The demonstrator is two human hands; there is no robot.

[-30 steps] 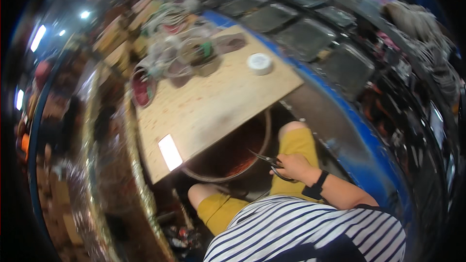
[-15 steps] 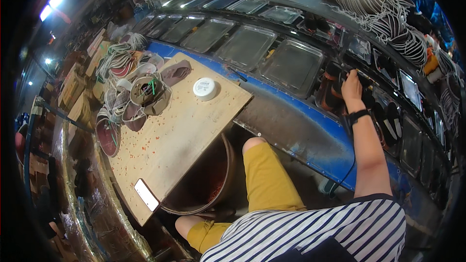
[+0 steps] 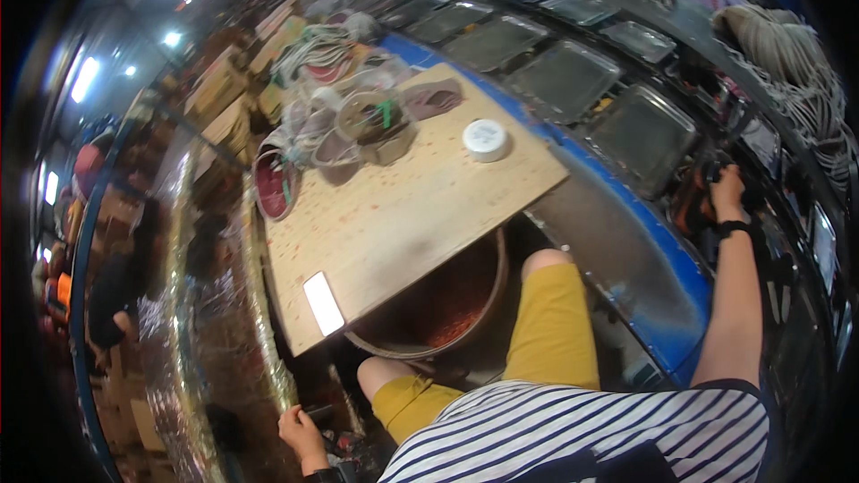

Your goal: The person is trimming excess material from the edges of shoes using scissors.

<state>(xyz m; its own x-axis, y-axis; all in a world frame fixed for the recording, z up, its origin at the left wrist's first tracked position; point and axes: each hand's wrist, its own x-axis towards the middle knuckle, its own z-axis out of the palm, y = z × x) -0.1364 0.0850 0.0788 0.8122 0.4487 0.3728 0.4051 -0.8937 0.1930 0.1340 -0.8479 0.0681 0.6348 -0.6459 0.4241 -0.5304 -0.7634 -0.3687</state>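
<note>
While the right hand (image 3: 727, 186) reaches far out, fingers curled on something dark I cannot identify beside the metal trays (image 3: 640, 130), the left hand (image 3: 300, 434) grips a dark tool low down, leaving the wooden surface (image 3: 403, 215) untouched.

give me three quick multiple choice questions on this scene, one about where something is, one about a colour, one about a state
1. Where does the white round lid lie?
A. on the wooden board
B. in a metal tray
C. on the floor

2. What colour are the person's shorts?
A. blue
B. yellow
C. black

3. How is the right hand placed?
A. resting on the knee
B. flat on the board
C. stretched out to the dark things beyond the blue rail

Answers: 1 A, the lid sits on the board's far right part. 2 B, both legs show yellow cloth. 3 C, the arm reaches far right, away from the board; its grip cannot be made out.
</note>
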